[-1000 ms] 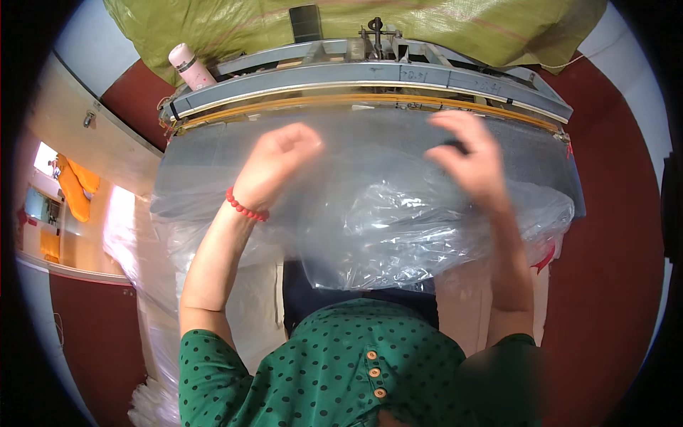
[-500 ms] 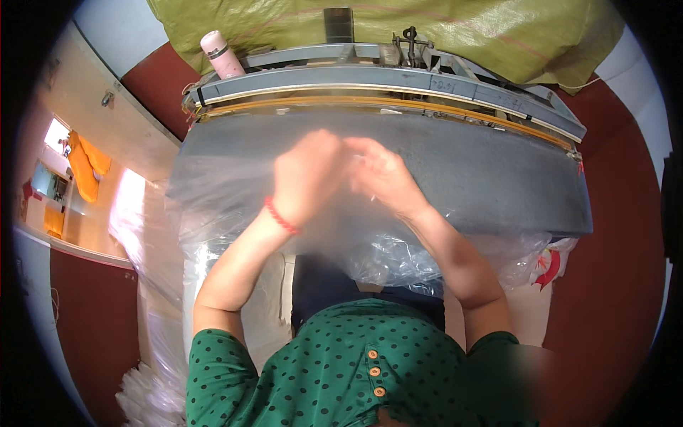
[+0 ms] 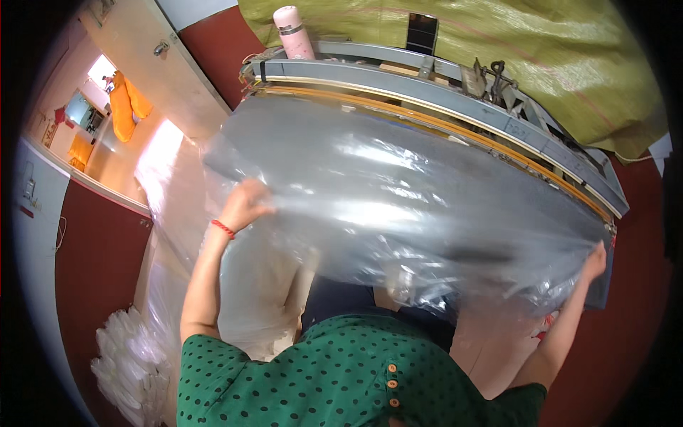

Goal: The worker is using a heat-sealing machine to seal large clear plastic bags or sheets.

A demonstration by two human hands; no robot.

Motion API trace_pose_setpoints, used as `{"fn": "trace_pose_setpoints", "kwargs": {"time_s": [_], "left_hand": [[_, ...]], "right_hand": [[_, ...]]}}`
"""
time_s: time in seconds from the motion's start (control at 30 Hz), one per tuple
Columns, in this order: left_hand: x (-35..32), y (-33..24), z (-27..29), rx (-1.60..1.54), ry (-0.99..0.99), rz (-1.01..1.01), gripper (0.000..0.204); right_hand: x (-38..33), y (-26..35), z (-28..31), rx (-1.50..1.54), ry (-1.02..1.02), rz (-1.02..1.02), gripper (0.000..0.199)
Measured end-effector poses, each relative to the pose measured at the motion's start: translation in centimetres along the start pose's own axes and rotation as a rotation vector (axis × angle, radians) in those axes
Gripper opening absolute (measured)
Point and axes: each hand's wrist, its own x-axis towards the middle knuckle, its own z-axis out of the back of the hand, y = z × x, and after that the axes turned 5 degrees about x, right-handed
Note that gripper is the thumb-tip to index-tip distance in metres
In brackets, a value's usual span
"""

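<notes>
A wide sheet of clear plastic film (image 3: 384, 213) stretches between my hands over a grey work surface (image 3: 299, 121). My left hand (image 3: 247, 204), with a red cord bracelet at the wrist, is closed on the film toward the left. Far to the right, my right hand (image 3: 595, 261) grips the film near the surface's right end. Creases run across the film from hand to hand, and its near part hangs in crumpled folds before my body.
Behind the surface runs a long grey metal frame (image 3: 427, 96) with an orange strip. A pink bottle (image 3: 293, 34) stands at its left end. Yellow-green woven sheeting (image 3: 569, 64) lies beyond. More clear plastic (image 3: 131, 363) is heaped at the lower left, near an open door (image 3: 131, 57).
My hands were close together over the middle of the surface. Now they are far apart, left and right, and the film is spread between them. The whole view has turned.
</notes>
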Motion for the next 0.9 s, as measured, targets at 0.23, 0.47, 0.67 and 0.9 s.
{"fn": "trace_pose_setpoints", "kwargs": {"time_s": [0.23,0.47,0.67,0.9], "left_hand": [[7.6,5.4,0.3,-0.341,-0.053,0.339,0.047],[17.9,9.0,-0.8,0.108,0.281,0.286,0.096],[24.5,-2.0,-1.4,-0.093,0.175,0.128,0.039],[15.4,-41.8,-8.7,-0.985,1.059,-0.733,0.039]], "right_hand": [[-1.6,4.0,6.2,-0.714,0.030,0.002,0.042],[-0.6,1.3,9.0,-0.696,0.082,0.061,0.032],[0.0,3.1,5.9,-0.713,-0.001,-0.051,0.040],[-1.2,3.1,7.8,-0.409,-0.117,-0.056,0.035]]}}
